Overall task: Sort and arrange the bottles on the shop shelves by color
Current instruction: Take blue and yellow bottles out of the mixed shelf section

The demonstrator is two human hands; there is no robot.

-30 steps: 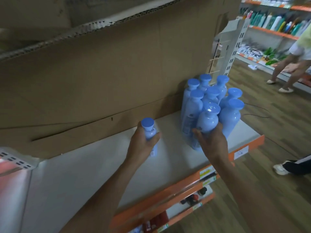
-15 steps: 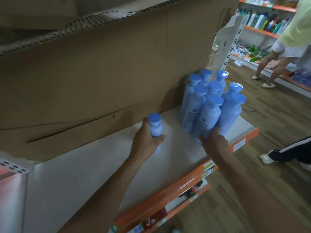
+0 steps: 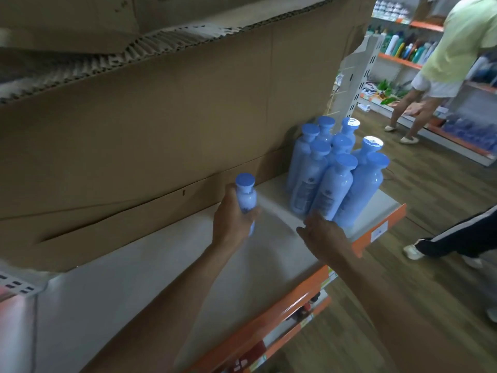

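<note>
The left hand gripped a single blue bottle upright on the white shelf, its fingers covering the lower half and the label. Well to the right stood a tight cluster of blue bottles, the rear ones mostly hidden behind the front row. The right hand reached the cluster's foot; blur made it impossible to tell whether its fingers were curled round anything. A cardboard sheet hid the shelf's back.
</note>
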